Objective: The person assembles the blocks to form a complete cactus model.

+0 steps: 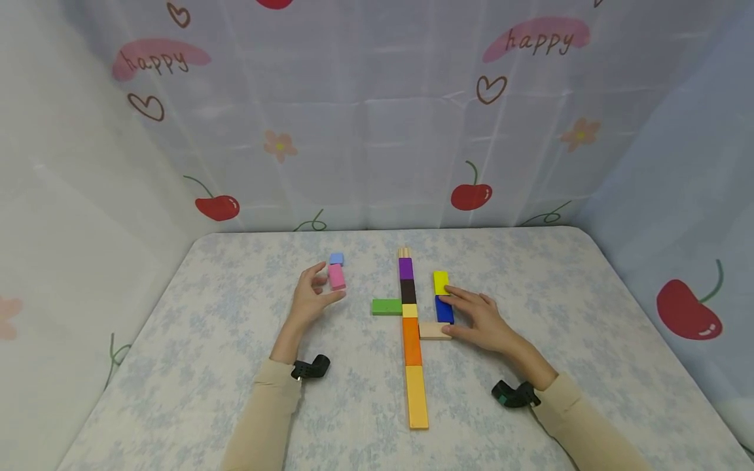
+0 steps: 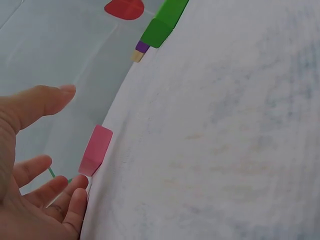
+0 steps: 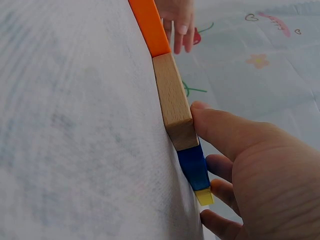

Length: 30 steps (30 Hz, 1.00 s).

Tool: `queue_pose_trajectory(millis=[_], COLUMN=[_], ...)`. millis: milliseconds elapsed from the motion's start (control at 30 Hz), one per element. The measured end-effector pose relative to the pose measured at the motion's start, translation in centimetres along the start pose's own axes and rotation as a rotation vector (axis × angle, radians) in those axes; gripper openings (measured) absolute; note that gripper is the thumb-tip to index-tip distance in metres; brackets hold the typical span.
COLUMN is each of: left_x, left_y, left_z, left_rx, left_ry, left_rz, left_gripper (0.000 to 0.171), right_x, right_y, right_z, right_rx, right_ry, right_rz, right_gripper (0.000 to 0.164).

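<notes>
My left hand [image 1: 308,297] hovers beside a pink block [image 1: 336,277], thumb and fingers spread apart with nothing between them. Just beyond the pink block lies a light blue block [image 1: 336,258]. My right hand [image 1: 480,319] rests over blocks right of the central row. Its thumb [image 3: 215,122] touches the end of a plain wooden block [image 3: 174,90], while its fingertips lie at a dark blue block [image 1: 444,310] and a yellow block [image 1: 440,282]. These three form a bent line off the row's orange block [image 1: 412,341].
The central row runs toward me: wooden pieces [image 1: 404,252], purple block [image 1: 405,268], dark brown block [image 1: 408,292], small pale yellow block [image 1: 409,311], orange, then a long yellow-orange block [image 1: 416,398]. A green block [image 1: 386,307] juts left from it. All lie on a patterned tablecloth [image 1: 194,366].
</notes>
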<state>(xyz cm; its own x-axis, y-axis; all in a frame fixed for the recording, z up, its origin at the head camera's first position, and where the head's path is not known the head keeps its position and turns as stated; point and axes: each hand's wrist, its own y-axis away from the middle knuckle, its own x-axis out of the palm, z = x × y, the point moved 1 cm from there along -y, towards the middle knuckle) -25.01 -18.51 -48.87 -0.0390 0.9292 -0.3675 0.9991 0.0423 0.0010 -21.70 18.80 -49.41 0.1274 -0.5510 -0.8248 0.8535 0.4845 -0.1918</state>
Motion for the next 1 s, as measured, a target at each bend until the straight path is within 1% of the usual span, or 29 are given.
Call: queue_pose_trajectory(millis=[133,267,567,833,1000], left_x=[-0.3,-0.6,-0.6,-0.8,-0.6], left_y=[-0.2,-0.6,-1.7,-2.4,-2.6], left_z=[0.0,0.0,0.3,0.4,0.4], left_rx=[-0.020,-0.026,-0.052,-0.043,-0.038], left_ry=[-0.011,-0.025,-0.024,-0.066,-0.076], left_rz=[0.029,0.042,0.079,0.129,0.125], left_gripper=[0.084,0.083,0.082,0.081,0.079], right_x=[0.0,0.0,0.1,0.2,0.2], right_y=[0.0,0.0,0.1,0.0,0.0], right_z=[0.0,0.0,0.0,0.0,-0.1], right_rx=[0.004,0.002,-0.008,-0.012,-0.009], right_ry=[0.001,0.000,0.010,0.023,0.018], right_rz=[0.002,0.002,-0.004,-0.011,-0.012], right_gripper=[0.061,0.061,0.062,0.060,0.062])
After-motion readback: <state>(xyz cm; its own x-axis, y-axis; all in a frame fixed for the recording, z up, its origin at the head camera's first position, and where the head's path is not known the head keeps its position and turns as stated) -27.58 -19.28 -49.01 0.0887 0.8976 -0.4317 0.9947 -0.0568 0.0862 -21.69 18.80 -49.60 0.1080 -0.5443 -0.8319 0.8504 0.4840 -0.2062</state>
